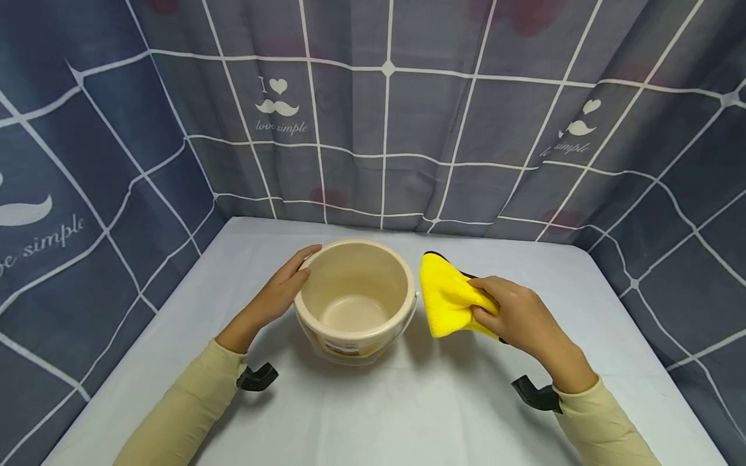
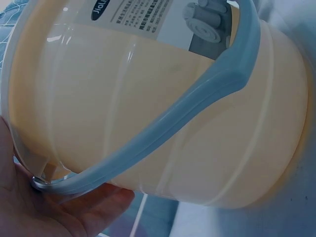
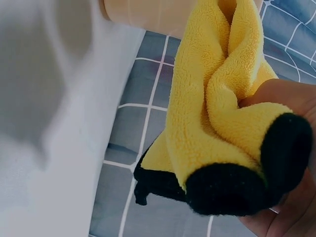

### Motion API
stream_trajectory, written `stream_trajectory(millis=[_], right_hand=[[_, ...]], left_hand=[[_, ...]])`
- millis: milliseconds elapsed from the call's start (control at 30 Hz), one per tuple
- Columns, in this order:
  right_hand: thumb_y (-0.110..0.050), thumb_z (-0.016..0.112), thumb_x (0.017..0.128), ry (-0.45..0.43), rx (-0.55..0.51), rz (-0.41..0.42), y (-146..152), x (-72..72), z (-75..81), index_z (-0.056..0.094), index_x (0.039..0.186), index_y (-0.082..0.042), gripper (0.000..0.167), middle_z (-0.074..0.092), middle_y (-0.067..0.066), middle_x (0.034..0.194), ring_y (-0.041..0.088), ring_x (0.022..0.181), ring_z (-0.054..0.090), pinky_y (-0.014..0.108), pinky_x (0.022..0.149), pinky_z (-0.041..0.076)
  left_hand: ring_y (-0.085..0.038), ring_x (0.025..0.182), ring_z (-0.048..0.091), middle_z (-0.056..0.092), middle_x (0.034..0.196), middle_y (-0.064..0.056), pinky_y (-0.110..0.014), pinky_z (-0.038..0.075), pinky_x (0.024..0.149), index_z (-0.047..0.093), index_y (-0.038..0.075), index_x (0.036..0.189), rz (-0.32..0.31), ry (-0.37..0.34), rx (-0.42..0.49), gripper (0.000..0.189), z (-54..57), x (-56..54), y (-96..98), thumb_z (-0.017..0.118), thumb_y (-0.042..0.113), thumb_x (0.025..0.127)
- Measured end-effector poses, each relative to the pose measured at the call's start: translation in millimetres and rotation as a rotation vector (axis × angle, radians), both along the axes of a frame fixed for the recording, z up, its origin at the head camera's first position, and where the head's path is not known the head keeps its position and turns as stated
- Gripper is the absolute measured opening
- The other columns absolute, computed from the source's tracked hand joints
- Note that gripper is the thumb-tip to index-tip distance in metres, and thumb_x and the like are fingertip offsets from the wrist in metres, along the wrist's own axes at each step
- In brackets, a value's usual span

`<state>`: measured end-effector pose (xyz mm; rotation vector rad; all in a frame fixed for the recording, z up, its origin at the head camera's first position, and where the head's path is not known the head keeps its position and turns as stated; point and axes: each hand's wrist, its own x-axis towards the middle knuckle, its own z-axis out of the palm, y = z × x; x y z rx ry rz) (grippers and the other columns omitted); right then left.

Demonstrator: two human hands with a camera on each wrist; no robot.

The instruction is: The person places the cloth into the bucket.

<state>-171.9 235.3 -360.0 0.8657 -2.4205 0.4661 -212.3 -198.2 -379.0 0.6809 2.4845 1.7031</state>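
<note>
A cream plastic bucket [image 1: 355, 336] stands upright on the white-covered table, its mouth facing up and its inner floor visible. My left hand [image 1: 278, 288] holds its left rim, thumb at the edge and fingers along the outer wall. In the left wrist view the bucket's handle [image 2: 163, 123] hangs down across the side, below a printed label [image 2: 148, 19]. To the right of the bucket, my right hand [image 1: 515, 317] grips a bunched yellow cloth [image 1: 449, 298] with black edging, held above the table. Folds of the cloth [image 3: 212, 108] hide part of the right fingers.
The white table cover [image 1: 373, 421] spreads under everything. A dark checked curtain [image 1: 419, 116] with white lines surrounds the table at the back and both sides. Black straps with mounts [image 1: 256, 377] sit at both wrists, over beige sleeves [image 1: 186, 401].
</note>
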Motion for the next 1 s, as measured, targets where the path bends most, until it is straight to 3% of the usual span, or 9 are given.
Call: stream_trajectory(millis=[133,367,600,1000], right_hand=[[-0.004,0.079,0.074,0.003,-0.011,-0.001,3,0.9,1.9,0.072,0.111,0.000,0.038,0.073,0.009,0.102,0.020,0.079,0.064,0.041,0.066,0.054],[-0.006,0.079,0.075,-0.013,-0.002,-0.003,0,-1.6,4.3,0.072,0.113,0.000,0.038,0.073,0.009,0.103,0.020,0.079,0.063,0.040,0.066,0.054],[-0.006,0.080,0.075,-0.001,-0.001,0.004,1,-1.6,7.4,0.072,0.112,0.001,0.038,0.073,0.010,0.103,0.019,0.078,0.063,0.040,0.065,0.054],[-0.008,0.079,0.077,-0.003,0.010,0.017,-3,-4.8,16.3,0.071,0.113,0.001,0.038,0.072,0.010,0.102,0.019,0.077,0.061,0.039,0.065,0.054]], left_hand=[[-0.034,0.132,0.048,0.039,0.155,-0.020,-0.046,0.037,0.108,0.028,0.007,0.159,0.003,-0.002,-0.012,0.050,-0.5,-2.4,2.9,0.032,0.021,0.111],[-0.033,0.128,0.051,0.041,0.153,-0.021,-0.026,0.040,0.101,0.028,0.006,0.159,0.015,0.003,-0.022,0.050,-0.2,-2.5,0.6,0.032,0.019,0.111],[-0.032,0.129,0.050,0.040,0.154,-0.020,-0.027,0.040,0.102,0.029,0.007,0.159,0.010,0.004,-0.017,0.050,-1.1,-4.4,3.0,0.032,0.019,0.111],[-0.033,0.132,0.046,0.038,0.155,-0.021,-0.017,0.036,0.100,0.028,0.006,0.159,0.004,-0.002,0.003,0.050,-0.5,-1.3,2.4,0.032,0.018,0.111]])
